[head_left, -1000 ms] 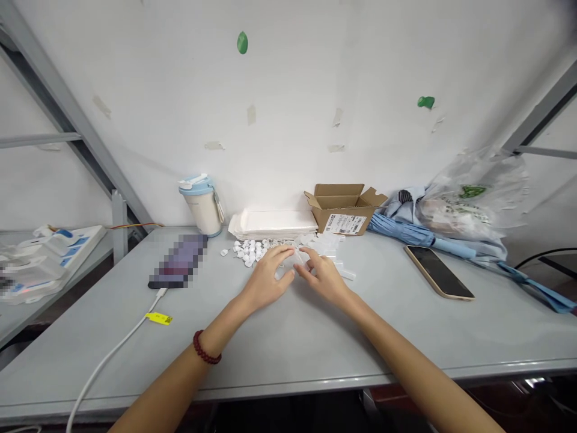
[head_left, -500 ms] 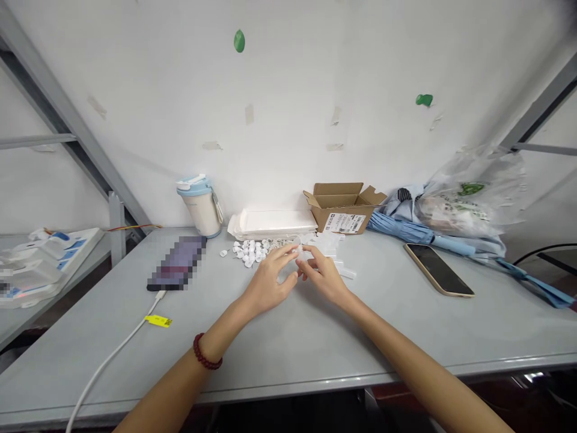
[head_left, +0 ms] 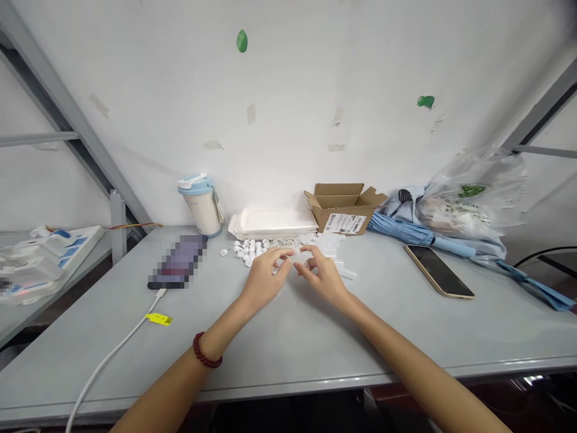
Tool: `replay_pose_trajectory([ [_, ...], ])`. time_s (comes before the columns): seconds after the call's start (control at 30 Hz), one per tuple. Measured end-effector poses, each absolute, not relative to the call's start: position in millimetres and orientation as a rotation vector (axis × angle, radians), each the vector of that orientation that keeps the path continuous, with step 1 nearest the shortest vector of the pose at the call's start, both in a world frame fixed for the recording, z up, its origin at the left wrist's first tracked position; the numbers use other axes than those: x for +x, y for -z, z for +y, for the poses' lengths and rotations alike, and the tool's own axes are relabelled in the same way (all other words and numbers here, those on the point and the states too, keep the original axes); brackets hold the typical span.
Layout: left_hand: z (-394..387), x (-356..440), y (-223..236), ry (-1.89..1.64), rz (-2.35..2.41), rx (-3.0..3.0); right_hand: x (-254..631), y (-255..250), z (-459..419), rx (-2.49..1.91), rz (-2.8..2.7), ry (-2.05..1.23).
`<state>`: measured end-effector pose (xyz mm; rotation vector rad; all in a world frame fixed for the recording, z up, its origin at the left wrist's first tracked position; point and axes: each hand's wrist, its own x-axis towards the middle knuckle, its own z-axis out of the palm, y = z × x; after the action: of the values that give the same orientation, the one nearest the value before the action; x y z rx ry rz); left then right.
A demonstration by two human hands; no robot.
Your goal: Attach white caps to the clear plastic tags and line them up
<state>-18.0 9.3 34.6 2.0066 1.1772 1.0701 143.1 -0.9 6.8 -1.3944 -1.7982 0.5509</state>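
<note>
My left hand (head_left: pixel 265 278) and my right hand (head_left: pixel 327 275) face each other just above the table. Thumb and fingers of the right are curled around a small translucent plastic piece (head_left: pixel 299 257), which looks like a clear tube. The left thumb and fingertips come close together beside it; whatever lies between them is too small to make out. Behind the left hand lies a pile of small white plastic caps (head_left: pixel 250 248). Several clear plastic tubes (head_left: pixel 346 272) lie beyond the right hand, partly hidden by it.
A stack of white trays (head_left: pixel 274 222) and an open cardboard box (head_left: pixel 345 219) stand against the wall. To the left are a cup (head_left: pixel 202 207) and a phone on a white cable (head_left: pixel 112 355). A second phone (head_left: pixel 437 270), a blue umbrella (head_left: pixel 406 228) and a plastic bag (head_left: pixel 473 198) lie right.
My fingertips have drawn slightly apart, and more of the translucent piece shows between them. The left fingers have curled in closer to the thumb.
</note>
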Motion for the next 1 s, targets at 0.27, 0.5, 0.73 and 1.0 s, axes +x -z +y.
replay_pose_trajectory([
  [0.27, 17.8, -21.0, -31.3, -1.071, 1.124, 1.76, 137.6, -1.7, -3.7, -1.304, -2.003, -0.119],
  [0.5, 15.8, -22.6, -38.1, -1.01, 0.963, 1.661, 132.0, -6.5, -10.3, -1.285, -1.856, -0.438],
  [0.73, 18.2, -24.5, -37.1, -0.911, 0.784, 1.483, 128.0, -15.8, -17.2, -1.075, -1.763, -0.667],
  [1.0, 18.2, -23.8, -37.8, -0.978, 0.932, 1.669, 127.4, -14.2, -13.8, -1.11, -1.706, -0.52],
])
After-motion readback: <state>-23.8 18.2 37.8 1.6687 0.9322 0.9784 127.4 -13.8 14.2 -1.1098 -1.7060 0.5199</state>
